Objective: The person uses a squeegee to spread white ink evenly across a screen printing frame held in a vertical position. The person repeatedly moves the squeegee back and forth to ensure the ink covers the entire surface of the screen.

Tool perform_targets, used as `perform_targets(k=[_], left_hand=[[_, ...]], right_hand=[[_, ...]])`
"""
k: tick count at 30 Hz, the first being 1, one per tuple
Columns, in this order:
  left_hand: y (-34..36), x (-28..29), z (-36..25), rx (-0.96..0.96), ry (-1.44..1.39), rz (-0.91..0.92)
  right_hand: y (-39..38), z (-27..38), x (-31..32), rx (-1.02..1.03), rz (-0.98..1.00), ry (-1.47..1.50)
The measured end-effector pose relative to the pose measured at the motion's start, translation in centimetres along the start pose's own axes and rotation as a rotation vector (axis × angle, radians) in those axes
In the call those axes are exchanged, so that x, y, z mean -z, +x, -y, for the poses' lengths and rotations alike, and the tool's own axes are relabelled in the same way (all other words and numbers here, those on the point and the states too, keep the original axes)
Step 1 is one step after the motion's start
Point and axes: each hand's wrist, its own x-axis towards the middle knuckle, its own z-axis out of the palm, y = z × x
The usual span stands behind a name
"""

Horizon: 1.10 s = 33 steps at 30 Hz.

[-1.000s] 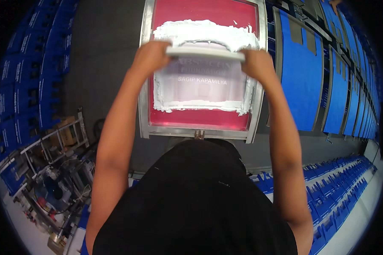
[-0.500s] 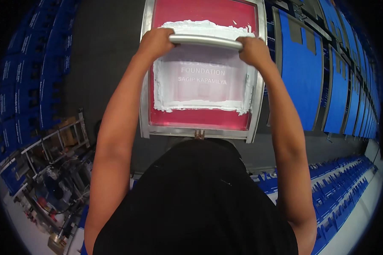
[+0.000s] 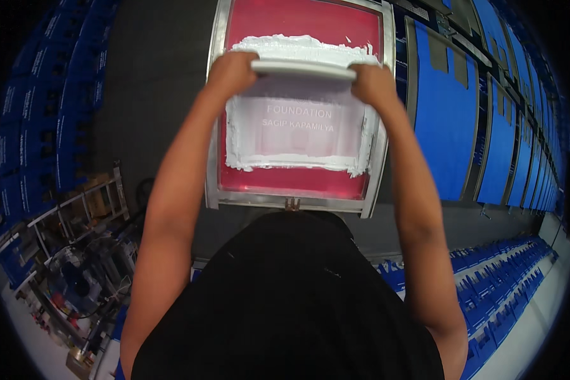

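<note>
A squeegee point(image 3: 304, 69) with a pale, rounded bar handle lies crosswise over a printing screen. My left hand point(image 3: 233, 72) is closed round its left end, and my right hand point(image 3: 371, 83) grips the right end. Beneath it, the screen has a silver metal frame point(image 3: 213, 145) and a red surface point(image 3: 297, 180). Thick white ink point(image 3: 285, 45) forms a ragged border round the paler middle panel point(image 3: 297, 139), where light lettering shows. The squeegee crosses the upper part of this panel, covering some lettering. Its blade edge is hidden under the handle.
Blue flat panels point(image 3: 446, 120) lie in rows on the right, with more blue pieces point(image 3: 41, 95) at the far left. A metal rack point(image 3: 76, 202) and cluttered equipment point(image 3: 82, 278) stand at lower left. More blue pieces point(image 3: 494, 285) line the lower right.
Both hands have drawn the squeegee slightly nearer to me, covering more of the upper lettering. The whole view has also shifted a little.
</note>
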Motion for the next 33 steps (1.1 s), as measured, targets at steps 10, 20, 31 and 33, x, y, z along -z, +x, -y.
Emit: perform_targets(k=[10, 20, 31, 33], left_hand=[[-20.9, -4.5, -2.1, -0.192, -0.133, -0.045], [3.0, 1.4, 0.4, 0.065, 0.018, 0.137], [-21.3, -3.0, -3.9, 0.112, -0.501, 0.493], [-26.0, -8.3, -5.1, 0.433, -0.587, 0.998]], right_hand=[[-19.9, 7.7, 0.0, -0.033, 0.093, 0.183], [3.8, 0.0, 2.8, -0.072, 0.272, 0.069], [10.6, -3.3, 6.0, 0.025, 0.330, 0.149], [10.4, -2.3, 4.1, -0.042, 0.407, 0.200]])
